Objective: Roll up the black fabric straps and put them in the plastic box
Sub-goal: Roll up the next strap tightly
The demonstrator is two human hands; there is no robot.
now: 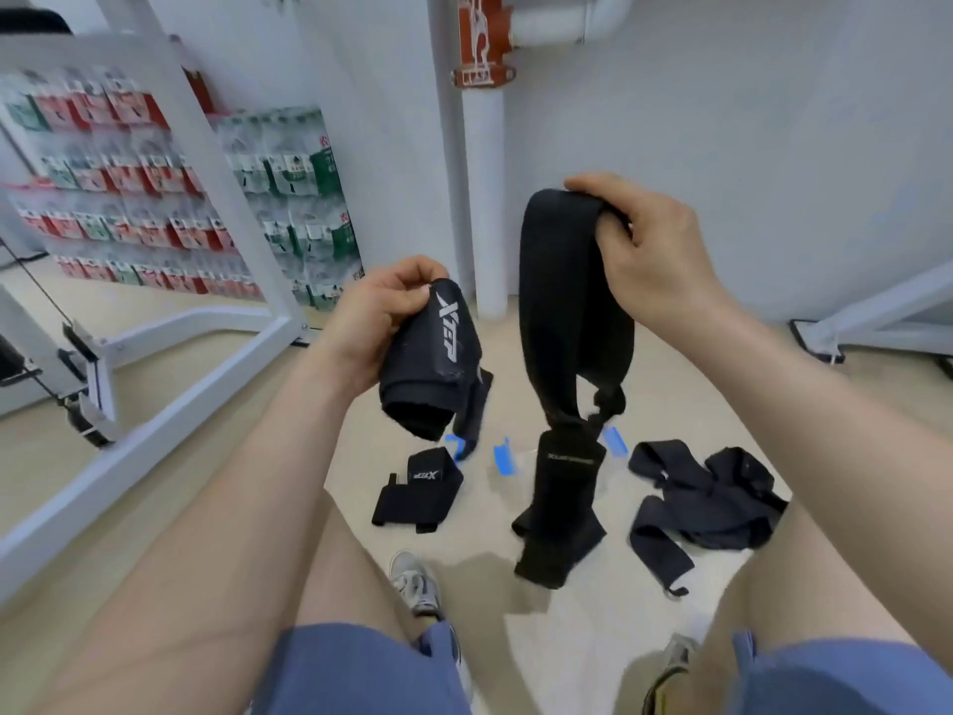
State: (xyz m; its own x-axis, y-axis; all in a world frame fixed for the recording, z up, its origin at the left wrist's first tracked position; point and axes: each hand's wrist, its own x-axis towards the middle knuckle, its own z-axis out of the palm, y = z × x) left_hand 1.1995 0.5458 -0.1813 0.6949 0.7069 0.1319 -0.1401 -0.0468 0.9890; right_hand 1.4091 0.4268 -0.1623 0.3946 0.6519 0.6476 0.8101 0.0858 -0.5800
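Floor (pixel 851 405): pale and level, it carries all loose stock; no desk in view. White metal frame (pixel 206 353) bounds the left side, with packs of bottled water (pixel 289 198) stacked behind it, and a white pipe (pixel 482 198) stands at the far wall. Long strap (pixel 562 281): draped over the right hand (pixel 655 250), whose grip is closed round its top fold; the rest hangs unrolled, knotted part-way down, and its broad end reaches the floor between the knees. Pile of loose straps (pixel 706 498): tangled on the floor to the right, untouched. Rolled strap (pixel 433 363): held in the air in the left hand (pixel 381 312), grip clamped round it with thumb and fingers on its upper end; a short tail hangs loose beneath. Folded strap (pixel 417 487): lies on the floor below the left hand. Plastic box (pixel 504 456): clear with blue latches, on the floor behind the hanging straps and largely hidden by them. Assessment: rolling is in hand and the boxing of this roll is not yet done. The next move calls for tucking the tail, then lowering the roll straight down into the box, with the long strap drawn aside first. Room is open ahead and to the right; the frame and both knees crowd the left and near sides.
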